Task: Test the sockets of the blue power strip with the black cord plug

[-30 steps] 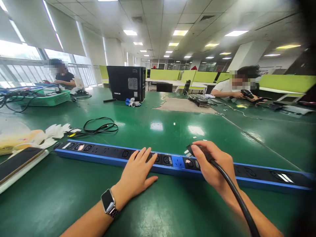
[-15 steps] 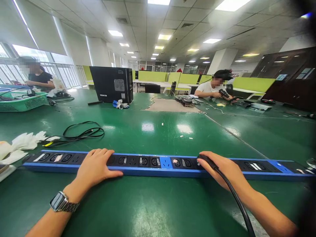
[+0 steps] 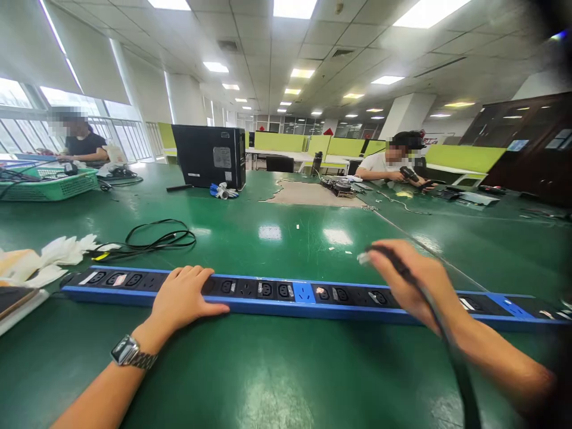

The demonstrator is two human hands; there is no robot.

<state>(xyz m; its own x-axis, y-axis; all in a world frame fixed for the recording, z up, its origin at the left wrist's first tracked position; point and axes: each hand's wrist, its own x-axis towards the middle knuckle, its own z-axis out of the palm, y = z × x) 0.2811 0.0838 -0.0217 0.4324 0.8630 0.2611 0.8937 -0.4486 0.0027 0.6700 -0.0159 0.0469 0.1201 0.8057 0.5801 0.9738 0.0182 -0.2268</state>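
A long blue and black power strip (image 3: pixel 263 307) lies across the table in front of me, its sockets facing up. My left hand (image 3: pixel 182 299) grips its left part, fingers over the far edge and thumb along the near side. Above the strip's right part, my right hand (image 3: pixel 413 280) is closed round a black power cord plug (image 3: pixel 388 253). Its tip looks pale or clear and points left, apart from the sockets; motion blurs it. The thick black cord (image 3: pixel 456 357) runs down beneath my wrist to the bottom edge.
Beyond the strip lies a coiled black cable (image 3: pixel 163 238), with crumpled white gloves or paper (image 3: pixel 67 253) on the left. Farther back stand a black computer case (image 3: pixel 210 158) and a green basket (image 3: pixel 58 186). Two people sit across the table, the right one holding a dark tool.
My right hand has lifted the plug up off the strip, uncovering a socket beneath it. My left hand keeps its hold. The whole view has shifted slightly.
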